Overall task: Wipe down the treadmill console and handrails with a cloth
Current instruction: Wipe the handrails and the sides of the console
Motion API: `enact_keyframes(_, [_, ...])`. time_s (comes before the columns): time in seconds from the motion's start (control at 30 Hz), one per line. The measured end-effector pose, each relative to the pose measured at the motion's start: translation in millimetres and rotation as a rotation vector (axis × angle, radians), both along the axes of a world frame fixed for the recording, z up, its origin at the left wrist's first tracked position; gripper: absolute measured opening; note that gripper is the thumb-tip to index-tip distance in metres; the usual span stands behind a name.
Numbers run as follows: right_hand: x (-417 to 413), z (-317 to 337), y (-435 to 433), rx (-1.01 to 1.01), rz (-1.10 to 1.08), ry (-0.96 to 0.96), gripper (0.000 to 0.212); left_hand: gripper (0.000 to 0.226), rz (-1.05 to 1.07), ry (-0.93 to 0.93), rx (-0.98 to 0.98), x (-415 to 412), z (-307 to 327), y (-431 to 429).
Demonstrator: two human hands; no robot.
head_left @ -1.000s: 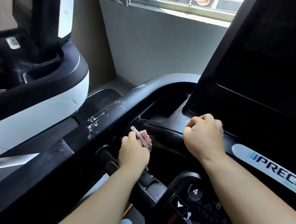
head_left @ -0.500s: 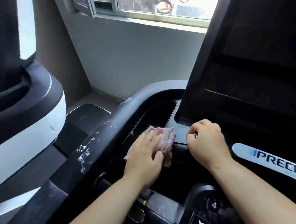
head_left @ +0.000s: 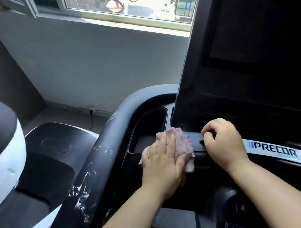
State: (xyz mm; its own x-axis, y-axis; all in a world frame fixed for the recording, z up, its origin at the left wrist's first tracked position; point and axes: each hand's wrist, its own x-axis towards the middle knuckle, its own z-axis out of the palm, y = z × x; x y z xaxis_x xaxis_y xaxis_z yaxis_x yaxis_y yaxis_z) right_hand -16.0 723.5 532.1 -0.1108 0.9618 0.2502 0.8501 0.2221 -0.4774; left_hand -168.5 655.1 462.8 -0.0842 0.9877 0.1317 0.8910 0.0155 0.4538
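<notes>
My left hand lies flat on a pink-and-grey cloth, pressing it against the black treadmill console ledge beside the cup-holder recess. My right hand rests curled on the same ledge just right of the cloth, fingers bent, nothing visibly in it. The tall dark console screen rises behind both hands. The left handrail curves down to the lower left and carries scuffed white marks.
A white PRECOR badge runs along the console at right. A neighbouring white-and-black machine stands at far left, with a black motor cover between. A grey wall and window lie ahead.
My left hand went from pinching the bunched cloth low on the handrail to spreading it flat on the console ledge, moving up and right. My right hand stayed on the ledge.
</notes>
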Motion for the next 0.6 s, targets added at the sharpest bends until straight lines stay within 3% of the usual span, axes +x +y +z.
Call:
enact_keyframes(0.13, [-4,4,4,0.193,0.003,-0.049,0.025,0.064,0.073,-0.055,-0.104,4,15,33])
enact_keyframes(0.3, [-16,-2,7,0.142,0.076,-0.153,0.052,0.051,0.187,-0.686,-0.13,-15,16,97])
enact_keyframes(0.37, [-18,-7,8,0.026,0.054,-0.161,0.056,0.04,0.066,-0.711,-0.142,-23,22,110])
enact_keyframes(0.4, [-19,-9,9,-0.025,0.03,-0.148,0.058,0.04,-0.001,-0.636,-0.12,-30,25,121])
enact_keyframes(0.53, [-18,-10,11,-0.061,0.012,-0.154,0.057,0.05,-0.281,0.248,-0.026,-57,28,160])
enact_keyframes(0.6, [-18,-11,11,-0.062,0.012,-0.151,0.055,0.051,-0.335,0.534,-0.018,-62,30,164])
